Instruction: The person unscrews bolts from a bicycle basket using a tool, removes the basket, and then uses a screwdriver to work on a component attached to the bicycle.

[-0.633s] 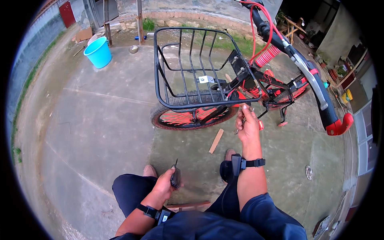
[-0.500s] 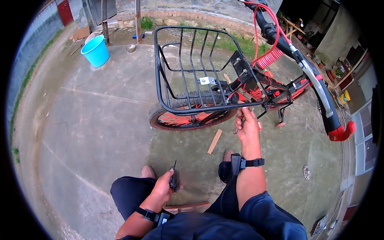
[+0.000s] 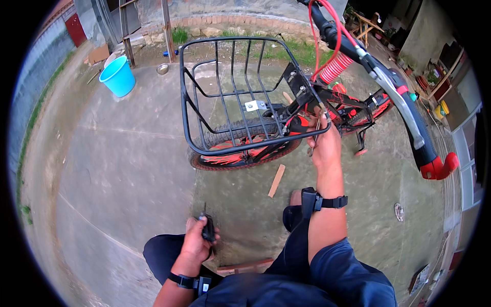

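In my left hand (image 3: 195,241), low over the ground by my left knee, is a black folding hex key set (image 3: 208,229) with one thin key pointing up. My right hand (image 3: 327,144) reaches to the near right corner of the black wire basket (image 3: 182,92), its fingers closed round a slim metal tool that looks like a wrench (image 3: 317,131). The fingers partly hide the tool's far end and what it touches. Behind the basket stands a black and red bicycle, its front wheel (image 3: 197,160) below. A pale metal plate (image 3: 255,105) is bolted to the basket's bottom bars.
The handlebar grip (image 3: 409,123) with its silver lever juts out at the right, red cables (image 3: 339,23) looping above. A flat wooden strip (image 3: 276,180) lies on the concrete before my feet. Farther off are a blue bucket (image 3: 117,77) and a metal bowl (image 3: 162,69).
My right hand has moved up and slightly right, nearer the basket's corner. My left hand with the hex key set has shifted down and left. The view has tilted a little.
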{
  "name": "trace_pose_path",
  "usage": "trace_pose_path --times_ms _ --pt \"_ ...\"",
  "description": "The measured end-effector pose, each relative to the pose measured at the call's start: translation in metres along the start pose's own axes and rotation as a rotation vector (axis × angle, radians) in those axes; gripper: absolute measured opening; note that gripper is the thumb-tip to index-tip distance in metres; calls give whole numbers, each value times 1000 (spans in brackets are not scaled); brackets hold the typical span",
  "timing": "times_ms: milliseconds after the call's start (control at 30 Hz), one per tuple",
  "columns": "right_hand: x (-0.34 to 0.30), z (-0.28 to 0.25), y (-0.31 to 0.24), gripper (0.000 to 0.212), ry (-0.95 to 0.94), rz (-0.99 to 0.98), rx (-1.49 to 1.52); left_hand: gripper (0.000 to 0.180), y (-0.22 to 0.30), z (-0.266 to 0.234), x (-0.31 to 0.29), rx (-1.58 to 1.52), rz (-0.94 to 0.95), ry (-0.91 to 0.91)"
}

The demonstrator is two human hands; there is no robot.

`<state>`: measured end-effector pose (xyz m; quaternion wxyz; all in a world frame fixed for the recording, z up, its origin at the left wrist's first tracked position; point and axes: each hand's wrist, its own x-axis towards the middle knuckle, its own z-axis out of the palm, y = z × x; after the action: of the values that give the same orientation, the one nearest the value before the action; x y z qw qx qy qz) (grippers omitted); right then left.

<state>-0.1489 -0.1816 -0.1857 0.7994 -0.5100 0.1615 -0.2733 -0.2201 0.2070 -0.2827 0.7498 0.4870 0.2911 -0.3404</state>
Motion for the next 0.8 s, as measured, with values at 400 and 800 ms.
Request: trace_pose_path --times_ms 400,800 --pt "10 16 -21 36 -246 -125 -98 60 168 57 -136 431 853 -7" --pt "17 24 -20 31 -218 -47 13 42 213 225 -172 1209 757 -260"
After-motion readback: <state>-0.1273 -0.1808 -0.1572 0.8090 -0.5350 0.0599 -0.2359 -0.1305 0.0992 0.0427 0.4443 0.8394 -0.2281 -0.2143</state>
